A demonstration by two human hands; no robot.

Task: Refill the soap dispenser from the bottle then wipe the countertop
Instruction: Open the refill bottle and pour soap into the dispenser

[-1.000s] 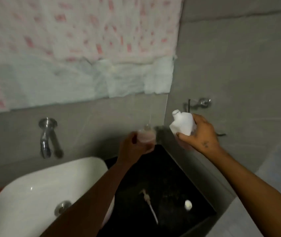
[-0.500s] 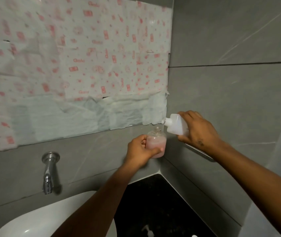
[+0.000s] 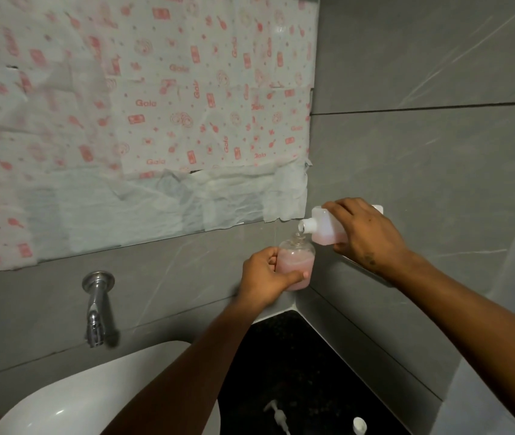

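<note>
Two hands were in view, each holding one container, and two loose parts lay on the black surface [image 3: 297, 365] below: one pump [image 3: 278, 416] and one small white cap [image 3: 359, 425]. The left hand [image 3: 265, 277] had its grip clamped round the dispenser [image 3: 297, 262], thumb across the front and fingers curled behind, holding it upright in the air above the surface's back corner. The dispenser was a small, clear, rounded jar with an open neck, filled well over halfway with pale pink soap. The right hand [image 3: 366, 233] had its grip clamped on the bottle [image 3: 325, 227], a translucent white flask tipped on its side, its white spout just above the dispenser's mouth and pink soap pooled along its lower side. One steel tap [image 3: 96, 306] stood out from the grey wall over one white basin [image 3: 71, 400], left of the surface. Red-printed paper [image 3: 143, 120] covered the wall above.
</note>
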